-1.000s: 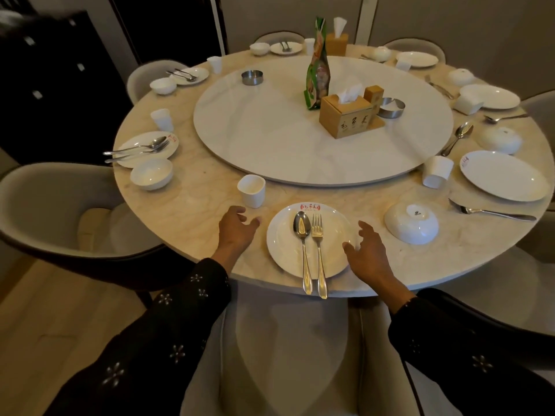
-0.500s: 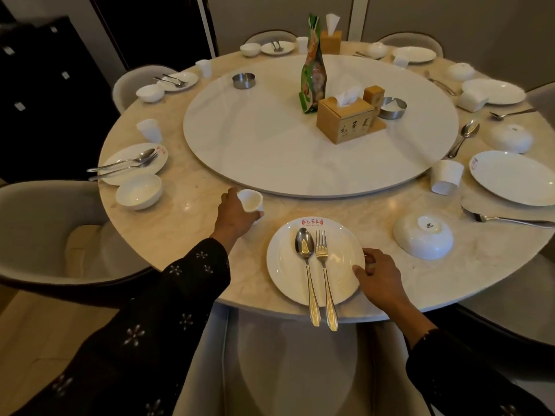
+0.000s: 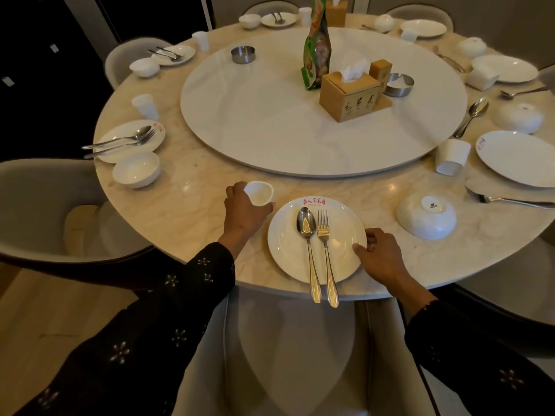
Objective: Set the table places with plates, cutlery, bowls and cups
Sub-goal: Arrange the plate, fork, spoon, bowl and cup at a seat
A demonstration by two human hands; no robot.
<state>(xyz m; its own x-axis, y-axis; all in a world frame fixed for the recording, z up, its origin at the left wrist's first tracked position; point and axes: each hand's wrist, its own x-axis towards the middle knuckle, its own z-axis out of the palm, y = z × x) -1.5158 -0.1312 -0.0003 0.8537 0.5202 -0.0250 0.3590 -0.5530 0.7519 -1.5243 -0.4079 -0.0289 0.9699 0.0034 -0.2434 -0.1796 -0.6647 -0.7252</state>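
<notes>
At the near edge of the round marble table [image 3: 192, 205] lies a white plate [image 3: 285, 250] with red lettering. A spoon [image 3: 307, 235] and a fork [image 3: 325, 244] lie side by side on it, handles sticking out over the table edge. My left hand [image 3: 241, 211] grips a small white cup [image 3: 259, 193] just left of the plate, tilted toward me. My right hand [image 3: 380, 258] pinches the plate's right rim, thumb on top. An upturned white bowl [image 3: 426, 216] sits to the right of the plate.
A white turntable [image 3: 270, 121] carries tissue boxes [image 3: 350, 96], a green packet [image 3: 316, 46] and metal ashtrays [image 3: 243, 54]. On the left is a set place with a plate, bowl [image 3: 136, 173] and cup [image 3: 145, 106]. On the right lie a tipped cup [image 3: 452, 156], a plate [image 3: 519, 157] and a fork [image 3: 507, 201]. Grey chairs ring the table.
My left hand reached forward, closed round the cup and tilted it. My right hand moved in and took hold of the plate's right rim.
</notes>
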